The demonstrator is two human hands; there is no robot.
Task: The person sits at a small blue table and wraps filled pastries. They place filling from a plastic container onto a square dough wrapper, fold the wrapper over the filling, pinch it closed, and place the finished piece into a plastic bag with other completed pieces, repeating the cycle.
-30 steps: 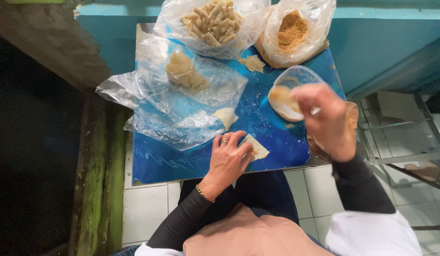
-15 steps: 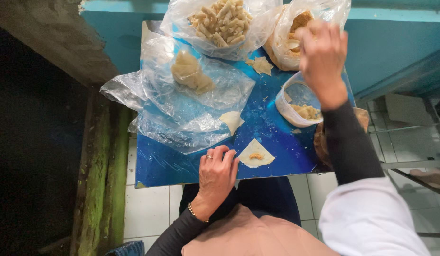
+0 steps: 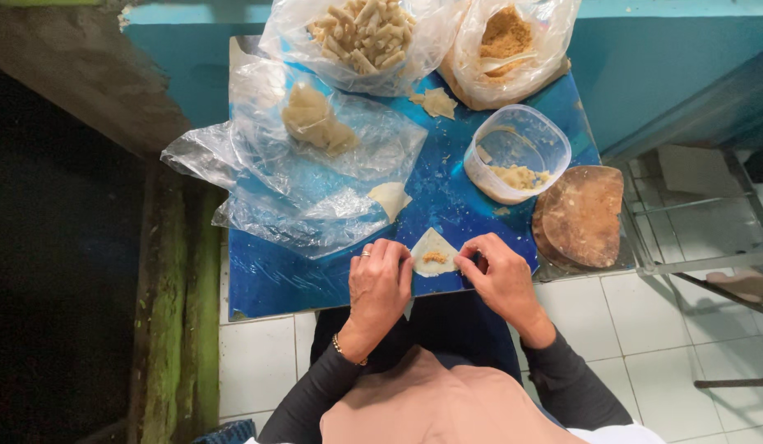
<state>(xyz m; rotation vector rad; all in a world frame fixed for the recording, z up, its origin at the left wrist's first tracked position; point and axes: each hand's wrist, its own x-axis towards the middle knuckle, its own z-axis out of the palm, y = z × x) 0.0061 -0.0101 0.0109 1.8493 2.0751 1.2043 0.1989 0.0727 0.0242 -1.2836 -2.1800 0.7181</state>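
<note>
Lower centre of frame: small pale triangular dough wrapper [image 3: 433, 251] with a dab of brown filling lies flat on the blue plastic-covered table [image 3: 266, 279]. Left hand [image 3: 380, 284] pinches the wrapper's left edge, fingers curled narrow. Right hand [image 3: 502, 279] pinches its right corner, fingers likewise close together. Right of centre: clear round plastic tub [image 3: 517, 152] holding a little filling. Beside it, a round brown wooden board [image 3: 583, 215]. Top centre: clear bag of rolled pastries [image 3: 365, 33]. Upper left: dough lump under clear plastic [image 3: 313, 121].
</note>
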